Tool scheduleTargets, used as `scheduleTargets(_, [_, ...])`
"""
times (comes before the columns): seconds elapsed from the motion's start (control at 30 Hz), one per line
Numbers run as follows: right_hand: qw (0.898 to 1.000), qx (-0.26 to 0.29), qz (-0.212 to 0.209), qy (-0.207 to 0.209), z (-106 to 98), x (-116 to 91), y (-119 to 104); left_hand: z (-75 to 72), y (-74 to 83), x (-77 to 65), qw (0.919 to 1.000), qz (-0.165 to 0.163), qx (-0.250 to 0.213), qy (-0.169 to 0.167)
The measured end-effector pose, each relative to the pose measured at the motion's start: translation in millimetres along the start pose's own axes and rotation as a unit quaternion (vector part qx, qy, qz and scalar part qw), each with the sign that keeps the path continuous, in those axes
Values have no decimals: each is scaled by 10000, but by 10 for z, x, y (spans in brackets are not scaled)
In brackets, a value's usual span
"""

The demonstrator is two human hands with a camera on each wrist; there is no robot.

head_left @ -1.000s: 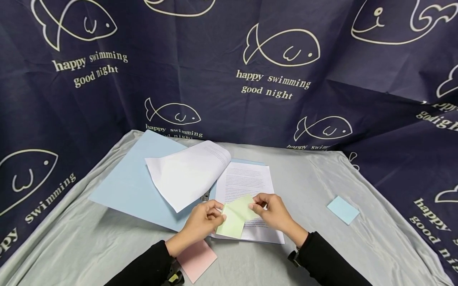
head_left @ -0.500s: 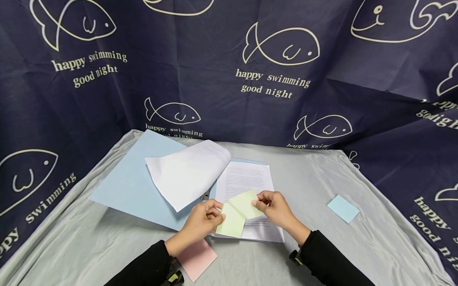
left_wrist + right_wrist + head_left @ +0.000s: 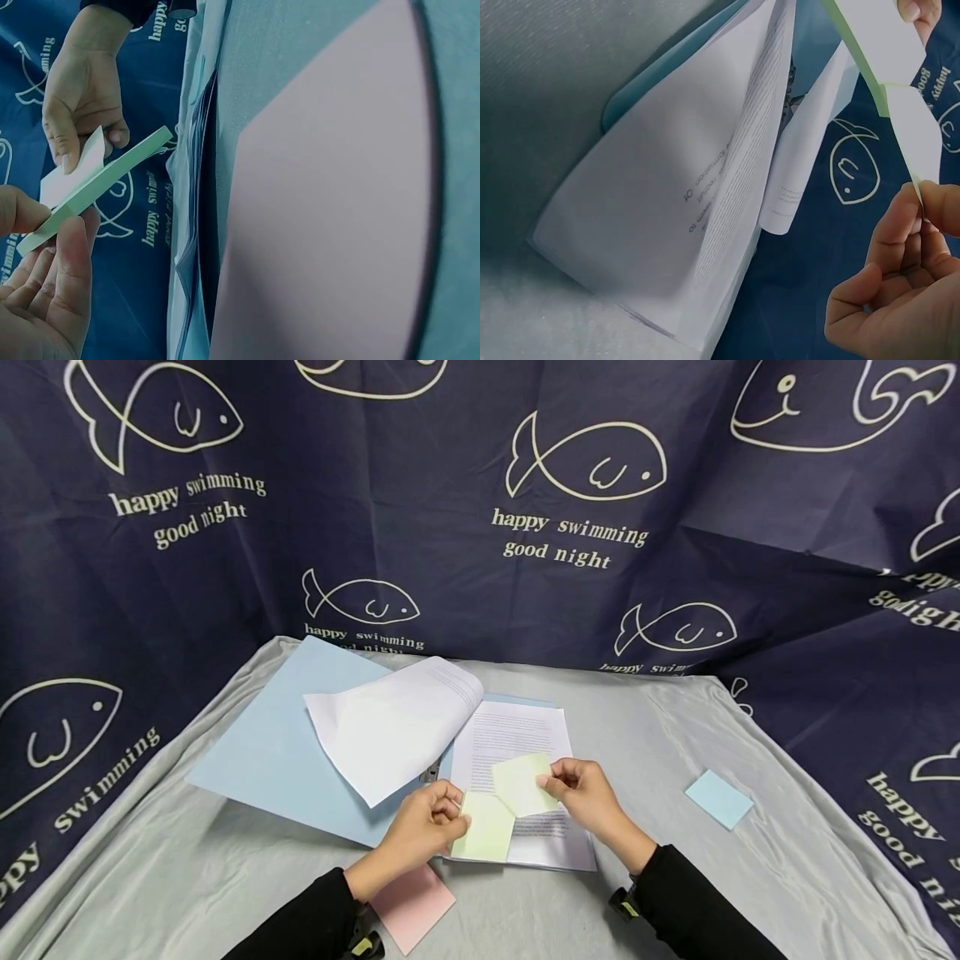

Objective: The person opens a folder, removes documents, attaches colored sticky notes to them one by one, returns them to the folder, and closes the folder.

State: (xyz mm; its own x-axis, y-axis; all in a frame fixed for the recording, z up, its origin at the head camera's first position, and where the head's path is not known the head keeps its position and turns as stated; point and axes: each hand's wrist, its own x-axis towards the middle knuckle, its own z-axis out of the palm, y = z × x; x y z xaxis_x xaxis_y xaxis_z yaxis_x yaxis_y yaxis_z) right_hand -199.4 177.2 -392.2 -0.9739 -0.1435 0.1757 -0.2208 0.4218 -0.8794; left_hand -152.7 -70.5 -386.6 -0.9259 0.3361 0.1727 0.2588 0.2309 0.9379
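In the head view my left hand [image 3: 426,820] grips a pale green sticky note pad [image 3: 482,831] between thumb and fingers. My right hand [image 3: 588,795] pinches one pale green sticky note [image 3: 521,785] at its right edge. The note's lower corner overlaps the pad's upper right. From the right wrist, the far end of this note [image 3: 916,131] shows right at the edge of the thick pad [image 3: 874,45]. Both are held over a printed sheet [image 3: 517,735] in an open light blue folder [image 3: 288,735] with a metal clip [image 3: 430,772].
A turned white page [image 3: 390,727] curls over the folder's left cover. A pink sticky note pad [image 3: 412,906] lies by the left wrist, and a light blue pad [image 3: 718,799] lies at the right on the grey cloth [image 3: 645,735]. Behind hangs a dark blue fish-print curtain [image 3: 450,485].
My right hand has moved a little to the right, drawing the green note away from most of the pad's face; the note now lies flatter. The left hand has stayed nearly still.
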Motion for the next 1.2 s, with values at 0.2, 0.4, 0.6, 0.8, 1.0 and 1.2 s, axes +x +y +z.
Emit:
scheduleTargets(0.2, [9984,201,475,241,-73,30,49,19,-206,29,9999,-90,-81,-122])
scheduleTargets(0.4, [9942,426,835,519,-170,80,127,26,-441,48,9996,81,-13,-265])
scheduleTargets(0.6, [9948,442,833,394,-186,111,162,25,-436,28,9978,-86,-429,-504])
scheduleTargets(0.8, [9980,-448,218,396,-158,193,152,45,-397,10,9906,-247,-560,-1226])
scheduleTargets(1.0, [9551,-2454,-1594,454,-81,308,134,123,-388,-54,9746,-114,-769,-2101])
scheduleTargets(1.2, [8694,-3769,-3150,532,20,439,155,212,-389,-93,9733,-335,-446,-2225])
